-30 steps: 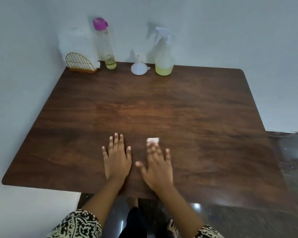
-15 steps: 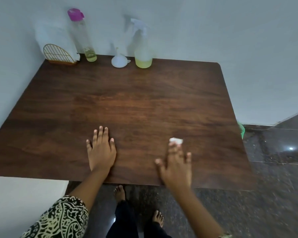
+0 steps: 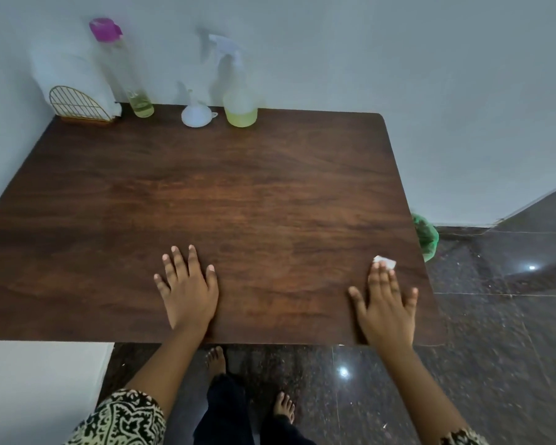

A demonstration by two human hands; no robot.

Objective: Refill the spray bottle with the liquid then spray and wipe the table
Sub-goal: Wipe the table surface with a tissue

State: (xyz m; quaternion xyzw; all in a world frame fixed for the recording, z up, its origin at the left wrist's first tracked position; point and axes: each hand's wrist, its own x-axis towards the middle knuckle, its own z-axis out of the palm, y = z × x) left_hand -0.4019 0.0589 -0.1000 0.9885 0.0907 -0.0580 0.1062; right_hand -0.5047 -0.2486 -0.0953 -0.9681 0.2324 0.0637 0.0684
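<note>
Dark brown wooden table [image 3: 270, 187] against pale wall. At back edge: clear plastic spray bottle [image 3: 239, 104] part-filled with yellow liquid, white plastic funnel [image 3: 196, 115] beside it, tall clear bottle with magenta cap [image 3: 132, 78] nearly drained. Refill apparently done. Left hand [image 3: 188, 290] flat on wood, fingers straight, holding nothing. Right hand [image 3: 385, 303] flat too, pressing small white tissue wad [image 3: 385, 261] near right edge. Wiping under way, likely last stage.

We see a dark wooden table [image 3: 270, 194]. Along its far edge stand a holder [image 3: 77, 106], a bottle [image 3: 135, 94], a funnel [image 3: 196, 115] and a sprayer [image 3: 239, 104]; a tissue [image 3: 385, 261] lies near its right edge.
</note>
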